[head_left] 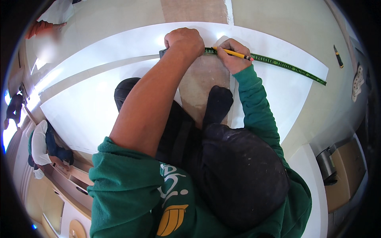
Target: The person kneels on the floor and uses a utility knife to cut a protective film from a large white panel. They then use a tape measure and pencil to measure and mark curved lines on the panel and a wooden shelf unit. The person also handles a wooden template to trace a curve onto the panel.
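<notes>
My left hand [185, 41] is closed around a tape measure case, whose dark grey end [162, 52] shows beside the wrist. From it the green tape blade [291, 68] runs out to the right across a white panel [270, 41] on the floor. Between the fingers of my right hand [233, 59] is a yellow pencil [235, 52] with a pink eraser end; its tip is at the blade, close to my left hand. Whether the tip touches the panel I cannot tell. A second white panel area [91, 107] lies nearer on the left.
A utility knife [338, 56] lies on the floor at right, near a pale perforated object [357, 83]. A cardboard box [347, 174] and a metal cylinder [327, 166] stand lower right. At left, another person [41, 144] bends over wooden drawers [73, 178]. An orange sleeve [39, 27] shows far left.
</notes>
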Available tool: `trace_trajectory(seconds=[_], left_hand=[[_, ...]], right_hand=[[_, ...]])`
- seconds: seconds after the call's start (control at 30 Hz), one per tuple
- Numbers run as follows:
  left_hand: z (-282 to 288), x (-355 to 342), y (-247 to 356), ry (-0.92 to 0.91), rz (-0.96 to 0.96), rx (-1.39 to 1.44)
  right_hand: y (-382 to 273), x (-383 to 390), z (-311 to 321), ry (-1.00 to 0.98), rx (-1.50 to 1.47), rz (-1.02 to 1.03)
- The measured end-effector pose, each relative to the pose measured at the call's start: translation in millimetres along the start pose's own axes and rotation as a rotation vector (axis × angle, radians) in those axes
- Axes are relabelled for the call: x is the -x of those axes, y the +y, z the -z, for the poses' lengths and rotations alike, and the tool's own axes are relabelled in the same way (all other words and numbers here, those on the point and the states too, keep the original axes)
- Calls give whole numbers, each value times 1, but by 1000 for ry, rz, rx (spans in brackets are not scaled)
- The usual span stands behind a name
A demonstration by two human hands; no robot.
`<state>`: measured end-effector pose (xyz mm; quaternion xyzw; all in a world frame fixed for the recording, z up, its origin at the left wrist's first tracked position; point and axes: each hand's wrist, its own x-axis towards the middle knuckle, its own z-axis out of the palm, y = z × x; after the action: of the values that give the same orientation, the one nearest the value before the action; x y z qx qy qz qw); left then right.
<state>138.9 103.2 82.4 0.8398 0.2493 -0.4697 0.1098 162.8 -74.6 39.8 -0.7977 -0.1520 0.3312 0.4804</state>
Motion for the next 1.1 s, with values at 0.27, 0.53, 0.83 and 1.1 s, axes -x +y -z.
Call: trace_trajectory(seconds=[0.27, 0.53, 0.83, 1.1], left_hand=[[0, 5, 2, 60, -101, -79], [20, 18, 13, 57, -14, -107], [20, 11, 28, 14, 56, -111], [12, 12, 25, -20, 111, -111]], right_hand=[[8, 13, 44, 516, -633, 74], [169, 41, 264, 1319, -28, 207], [258, 48, 406, 1263, 734, -324], [246, 24, 438, 1245, 585, -493]])
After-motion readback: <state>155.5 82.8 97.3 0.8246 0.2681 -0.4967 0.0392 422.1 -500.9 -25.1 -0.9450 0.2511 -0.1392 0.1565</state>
